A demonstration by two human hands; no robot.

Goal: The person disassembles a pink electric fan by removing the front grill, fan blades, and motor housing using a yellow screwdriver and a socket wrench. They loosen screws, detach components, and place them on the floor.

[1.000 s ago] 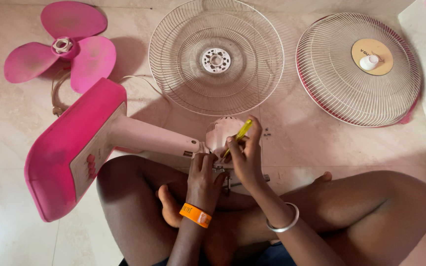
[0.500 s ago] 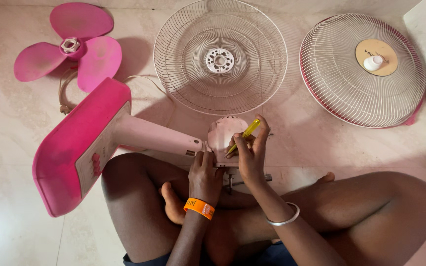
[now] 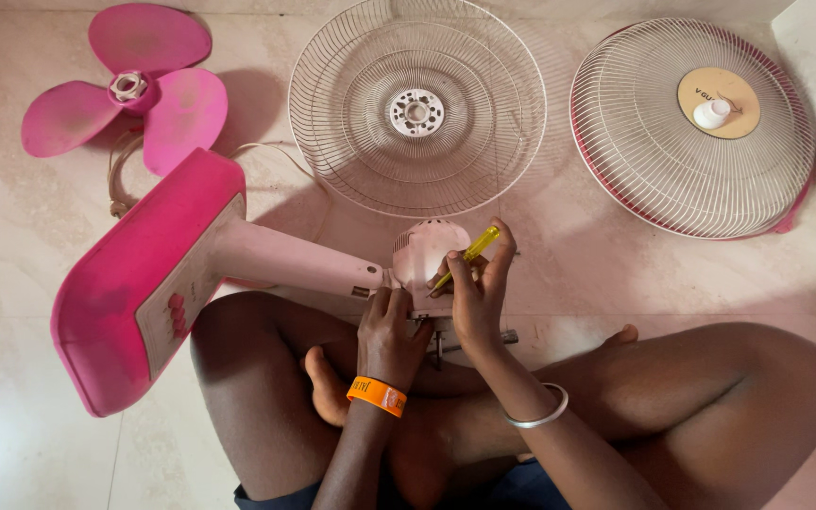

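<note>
I sit cross-legged on the floor with a pink table fan lying across my lap. Its pale pink motor housing [image 3: 427, 250] points away from me and its bright pink base [image 3: 134, 283] lies to the left. My left hand [image 3: 391, 335], with an orange wristband, grips the fan's neck just below the motor housing. My right hand [image 3: 479, 293], with a silver bangle on the wrist, holds a yellow-handled screwdriver [image 3: 469, 253] with its tip against the housing.
A pink three-blade fan propeller [image 3: 125, 90] lies at the far left. A white wire fan guard [image 3: 417, 109] rests ahead of the motor, and a second guard with a round centre cap [image 3: 691, 132] lies at the right. A power cord [image 3: 120, 179] curls near the base.
The hands stay on the motor housing and the screwdriver keeps almost the same angle. The view has shifted slightly.
</note>
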